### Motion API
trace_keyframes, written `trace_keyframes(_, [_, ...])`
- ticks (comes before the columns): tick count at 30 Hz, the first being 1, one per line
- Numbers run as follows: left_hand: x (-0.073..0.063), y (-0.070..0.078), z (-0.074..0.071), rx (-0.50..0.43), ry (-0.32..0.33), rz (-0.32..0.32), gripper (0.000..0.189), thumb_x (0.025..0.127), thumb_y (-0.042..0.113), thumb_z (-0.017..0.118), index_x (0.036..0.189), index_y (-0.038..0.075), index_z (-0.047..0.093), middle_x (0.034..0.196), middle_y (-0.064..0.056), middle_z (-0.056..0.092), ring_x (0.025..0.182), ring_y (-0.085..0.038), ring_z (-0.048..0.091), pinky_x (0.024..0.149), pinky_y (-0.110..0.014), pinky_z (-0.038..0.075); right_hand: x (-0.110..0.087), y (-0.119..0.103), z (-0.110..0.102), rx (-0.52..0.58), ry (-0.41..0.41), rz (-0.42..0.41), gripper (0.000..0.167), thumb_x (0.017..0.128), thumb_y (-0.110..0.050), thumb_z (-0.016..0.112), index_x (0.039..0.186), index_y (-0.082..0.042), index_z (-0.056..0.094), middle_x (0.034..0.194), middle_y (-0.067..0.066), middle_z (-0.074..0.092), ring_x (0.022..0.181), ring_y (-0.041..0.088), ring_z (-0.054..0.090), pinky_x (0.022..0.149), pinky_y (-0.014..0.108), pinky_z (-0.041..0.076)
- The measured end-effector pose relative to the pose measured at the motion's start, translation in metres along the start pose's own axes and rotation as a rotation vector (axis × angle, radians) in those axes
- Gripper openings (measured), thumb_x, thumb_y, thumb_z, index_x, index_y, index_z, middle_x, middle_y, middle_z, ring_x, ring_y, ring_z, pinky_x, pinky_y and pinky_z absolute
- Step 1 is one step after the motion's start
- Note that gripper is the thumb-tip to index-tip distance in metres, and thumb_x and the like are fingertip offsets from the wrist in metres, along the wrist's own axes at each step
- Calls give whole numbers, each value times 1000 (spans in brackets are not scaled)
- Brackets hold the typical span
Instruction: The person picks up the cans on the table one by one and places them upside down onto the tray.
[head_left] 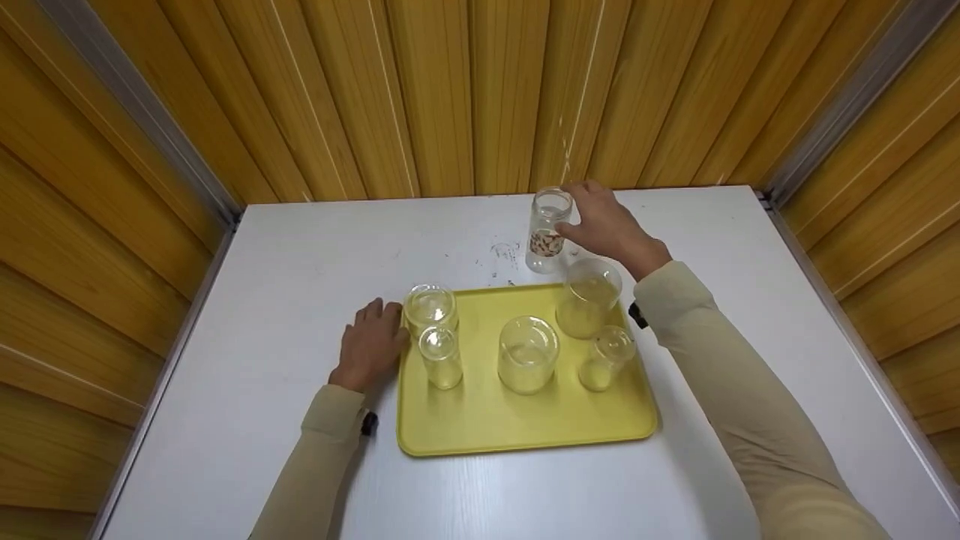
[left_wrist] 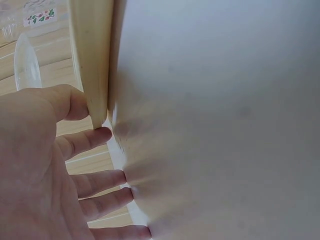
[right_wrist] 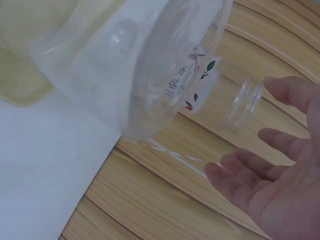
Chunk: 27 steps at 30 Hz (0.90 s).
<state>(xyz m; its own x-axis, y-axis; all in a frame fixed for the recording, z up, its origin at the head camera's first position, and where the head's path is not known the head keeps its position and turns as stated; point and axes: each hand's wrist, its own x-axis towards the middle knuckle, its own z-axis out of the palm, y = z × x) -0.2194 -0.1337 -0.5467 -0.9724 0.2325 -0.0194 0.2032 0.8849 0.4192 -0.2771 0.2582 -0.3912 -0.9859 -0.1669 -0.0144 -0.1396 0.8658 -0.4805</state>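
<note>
My right hand [head_left: 607,225] is beside a tall clear jar [head_left: 546,238] with a printed label, upright on the white table behind the tray. In the right wrist view the right hand's fingers [right_wrist: 227,185] are spread, and the thumb is close to the jar's threaded neck [right_wrist: 245,102]; contact is unclear. My left hand [head_left: 369,345] rests at the left edge of the yellow tray [head_left: 480,427]. In the left wrist view its thumb [left_wrist: 75,102] lies against the tray's rim [left_wrist: 95,55], and its straight fingertips touch the table.
On the tray stand a wide clear container [head_left: 589,300] at the back right, a shorter one [head_left: 529,356] near the middle, a small jar [head_left: 607,360] at the right, and two jars [head_left: 430,306] at the left. Wood-patterned panels [head_left: 435,97] wall the table's back and sides.
</note>
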Motion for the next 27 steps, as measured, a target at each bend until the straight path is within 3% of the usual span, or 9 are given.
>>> trace_keyframes(14, [-1, 0, -2, -1, -14, -7, 48, 106, 28, 49, 147, 3, 56, 159, -29, 41, 148, -50, 36, 111, -75, 33, 11, 2, 5, 9, -28, 8, 73, 102, -27, 70, 163, -5, 36, 162, 27, 33, 148, 46, 36, 116, 64, 35])
trace_keyframes(19, [-2, 1, -3, -15, -16, -3, 47, 108, 28, 46, 147, 4, 55, 160, -29, 40, 149, -49, 34, 111, -75, 32, 12, 2, 5, 7, -42, -13, 76, 102, -27, 69, 165, -6, 32, 168, 27, 26, 153, 47, 30, 118, 65, 32])
trace_keyframes(27, [-2, 1, -3, -20, -2, 0, 46, 108, 29, 49, 146, 5, 57, 160, -28, 41, 149, -48, 35, 111, -75, 32, 16, 1, 7, 20, -35, -37, 74, 102, -26, 68, 164, -5, 34, 166, 28, 28, 151, 46, 31, 116, 65, 35])
